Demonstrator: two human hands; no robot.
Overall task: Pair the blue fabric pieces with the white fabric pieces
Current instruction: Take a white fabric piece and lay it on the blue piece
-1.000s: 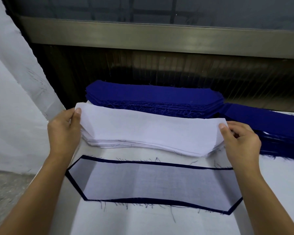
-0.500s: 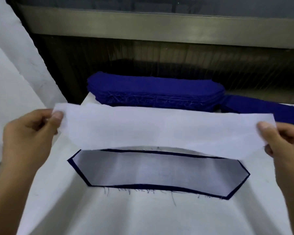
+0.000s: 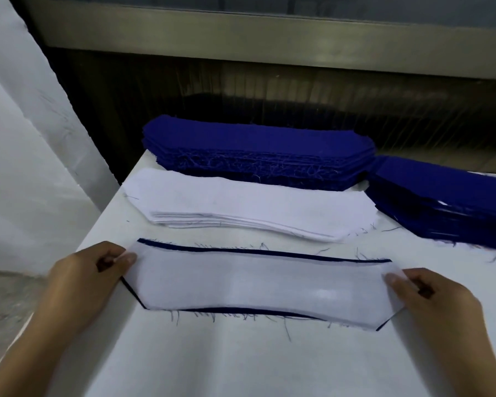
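Held up before, the white piece now covers the blue piece; left hand and right hand pinch its ends.

Table: blue stacks, white stack, blue-white pair.

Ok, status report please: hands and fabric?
Left hand, right hand pinching ends of thin white fabric piece. It lies over dark blue fabric piece. Nothing blocking.

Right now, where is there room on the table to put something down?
Bare table nearer the person than the held white piece; a thin strip between it and the white stack. The back is crowded with blue stacks.
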